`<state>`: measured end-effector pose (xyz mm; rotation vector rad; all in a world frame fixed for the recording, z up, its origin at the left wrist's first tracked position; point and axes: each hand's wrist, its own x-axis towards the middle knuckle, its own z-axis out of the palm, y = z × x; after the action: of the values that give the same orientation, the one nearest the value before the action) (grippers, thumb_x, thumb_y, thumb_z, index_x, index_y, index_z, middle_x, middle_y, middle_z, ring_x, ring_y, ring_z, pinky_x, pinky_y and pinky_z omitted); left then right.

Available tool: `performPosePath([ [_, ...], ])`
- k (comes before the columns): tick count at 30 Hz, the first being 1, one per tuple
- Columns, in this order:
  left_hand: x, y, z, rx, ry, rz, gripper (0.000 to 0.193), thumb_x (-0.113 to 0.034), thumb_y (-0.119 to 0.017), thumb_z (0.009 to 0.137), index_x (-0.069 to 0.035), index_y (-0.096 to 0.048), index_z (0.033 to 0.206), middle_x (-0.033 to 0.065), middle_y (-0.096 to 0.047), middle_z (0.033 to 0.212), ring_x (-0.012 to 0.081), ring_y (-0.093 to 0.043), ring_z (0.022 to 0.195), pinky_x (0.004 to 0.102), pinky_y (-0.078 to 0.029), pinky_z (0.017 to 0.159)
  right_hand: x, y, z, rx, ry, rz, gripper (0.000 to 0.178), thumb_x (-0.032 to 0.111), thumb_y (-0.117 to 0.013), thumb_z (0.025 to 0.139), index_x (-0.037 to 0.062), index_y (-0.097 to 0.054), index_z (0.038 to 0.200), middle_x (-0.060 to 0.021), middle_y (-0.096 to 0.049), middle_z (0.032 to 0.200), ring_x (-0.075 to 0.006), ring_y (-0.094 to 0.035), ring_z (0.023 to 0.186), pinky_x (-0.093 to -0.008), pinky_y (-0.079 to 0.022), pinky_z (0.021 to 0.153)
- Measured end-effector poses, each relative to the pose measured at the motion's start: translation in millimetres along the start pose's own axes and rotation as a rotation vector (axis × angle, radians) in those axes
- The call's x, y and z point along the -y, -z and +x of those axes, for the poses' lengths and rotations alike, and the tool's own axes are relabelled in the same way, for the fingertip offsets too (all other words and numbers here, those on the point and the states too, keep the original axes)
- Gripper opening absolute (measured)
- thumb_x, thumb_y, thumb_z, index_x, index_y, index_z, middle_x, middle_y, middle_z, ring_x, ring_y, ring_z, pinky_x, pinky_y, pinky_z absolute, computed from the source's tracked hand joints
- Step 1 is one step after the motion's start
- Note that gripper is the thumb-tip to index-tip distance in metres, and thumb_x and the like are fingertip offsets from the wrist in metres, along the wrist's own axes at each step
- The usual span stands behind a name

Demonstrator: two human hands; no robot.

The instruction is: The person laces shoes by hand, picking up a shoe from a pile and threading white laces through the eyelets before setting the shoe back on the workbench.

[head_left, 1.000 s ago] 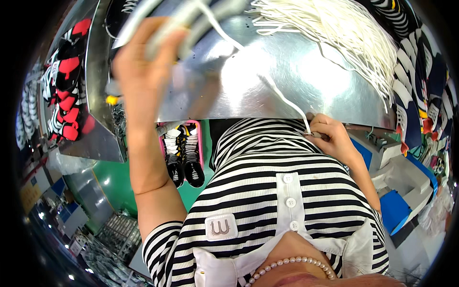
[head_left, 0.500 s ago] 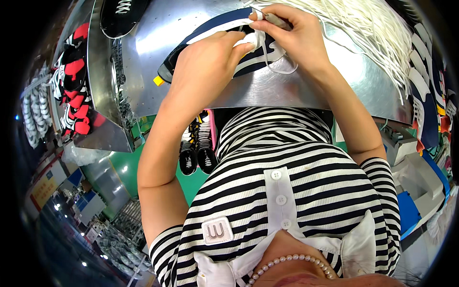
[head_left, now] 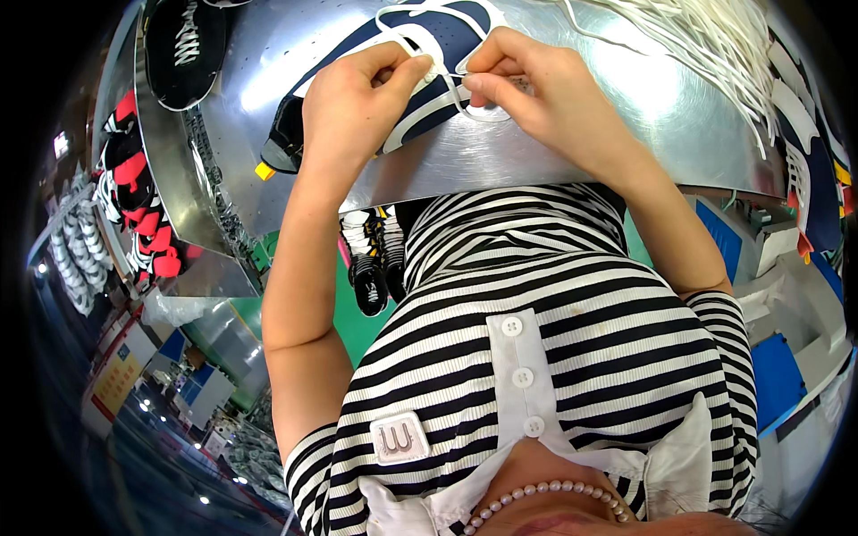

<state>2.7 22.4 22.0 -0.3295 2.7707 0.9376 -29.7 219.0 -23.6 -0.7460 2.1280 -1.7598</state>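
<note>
A navy and white shoe upper (head_left: 356, 40) with a black end and a small yellow tab lies on the metal tabletop, slanting under both my hands. A white shoelace (head_left: 452, 96) loops over its far end and hangs between my fingers. With thumb and forefinger closed, my left hand (head_left: 357, 98) pinches the lace above the upper's opening. Just to the right, my right hand (head_left: 545, 94) has its fingertips pressed together on the lace, close to the eyelet edge. Fingers partly cover the eyelets.
A pile of loose white laces (head_left: 706, 54) spreads over the table's right side. More navy and white uppers (head_left: 809, 170) hang at the right edge. A black laced shoe (head_left: 186, 54) sits at upper left, above red and black shoe pieces (head_left: 143, 192). Black shoes (head_left: 368, 281) show below the table.
The slim handled tool that was in my right hand no longer shows. Both hands now pinch the lace, a little apart. The upper appears farther left, with more of its far end uncovered.
</note>
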Motion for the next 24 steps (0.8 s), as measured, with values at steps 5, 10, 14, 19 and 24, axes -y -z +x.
performPosePath([
  [5, -2, 3, 0, 0.055, -0.004, 0.008, 0.025, -0.023, -0.069, 0.089, 0.002, -0.068, 0.088, 0.0001, -0.061, 0.071, 0.0042, -0.052, 0.067, 0.0219, -0.044, 0.063, -5, 0, 6, 0.069, -0.027, -0.129, 0.014, 0.015, -0.064, 0.088, 0.0019, -0.061, 0.09, -0.0108, -0.069, 0.072, -0.0256, -0.065, 0.06, -0.0375, -0.05, 0.059],
  [10, 12, -5, -14, 0.006, -0.308, -0.036, 0.025, -0.012, -0.071, 0.083, 0.001, -0.067, 0.104, 0.013, -0.071, 0.093, 0.0253, -0.07, 0.084, 0.0343, -0.053, 0.074, 7, -7, 15, 0.09, 0.103, -0.577, 0.017, 0.009, -0.065, 0.079, -0.0016, -0.059, 0.09, -0.0131, -0.067, 0.067, -0.0302, -0.066, 0.062, -0.0409, -0.052, 0.059],
  [14, 4, -15, -17, -0.129, -0.501, 0.183, 0.022, -0.007, -0.066, 0.082, -0.003, -0.067, 0.103, 0.0122, -0.069, 0.089, 0.0326, -0.066, 0.077, 0.0391, -0.052, 0.068, 12, -33, 20, 0.098, 0.041, -0.742, 0.025, 0.006, -0.067, 0.072, -0.0043, -0.056, 0.092, -0.0176, -0.066, 0.069, -0.0331, -0.068, 0.069, -0.0425, -0.054, 0.061],
  [19, 10, 2, -42, -0.148, -0.448, 0.299, 0.02, -0.006, -0.067, 0.085, -0.007, -0.068, 0.104, 0.0088, -0.069, 0.09, 0.0287, -0.064, 0.074, 0.0351, -0.05, 0.065, 24, 3, -8, 0.142, 0.004, -0.452, 0.016, 0.011, -0.063, 0.088, 0.0006, -0.06, 0.101, -0.0156, -0.067, 0.079, -0.0263, -0.067, 0.072, -0.0339, -0.053, 0.067],
  [24, 27, 0, -51, -0.341, -0.723, 0.393, 0.022, -0.005, -0.066, 0.081, -0.01, -0.068, 0.102, 0.0048, -0.065, 0.081, 0.0241, -0.059, 0.062, 0.0351, -0.046, 0.057, 18, 61, 16, -0.169, -0.058, -0.153, 0.028, 0.021, -0.068, 0.091, 0.0054, -0.059, 0.112, -0.0021, -0.063, 0.098, -0.0105, -0.058, 0.088, -0.0279, -0.048, 0.08],
])
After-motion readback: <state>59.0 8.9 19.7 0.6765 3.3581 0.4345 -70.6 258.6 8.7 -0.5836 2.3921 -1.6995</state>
